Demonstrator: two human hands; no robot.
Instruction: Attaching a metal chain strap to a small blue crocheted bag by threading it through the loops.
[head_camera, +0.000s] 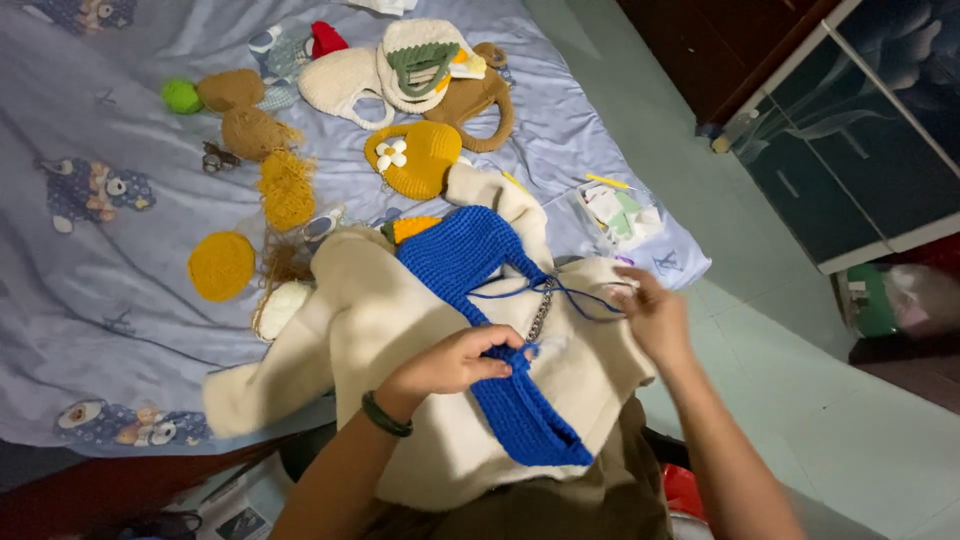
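A blue crocheted bag (480, 300) with a metal chain (540, 312) is laid across a cream fleece garment (400, 330) on the lap. Its strap is pinched in the closed left hand (455, 362). A blue yarn strand (580, 292) is gripped by the right hand (655, 315). Other crocheted bags, among them a yellow one with a white flower (415, 158), are spread on the pale blue bedsheet (100, 290).

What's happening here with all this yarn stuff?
A person is working on a blue crocheted bag that lies on a cream fleece cloth over their lap. The left hand pinches the blue piece near a small metal chain, while the right hand pulls a blue yarn strand taut. Other crocheted bags, among them a yellow bag with a white flower, lie on the bedsheet beyond.
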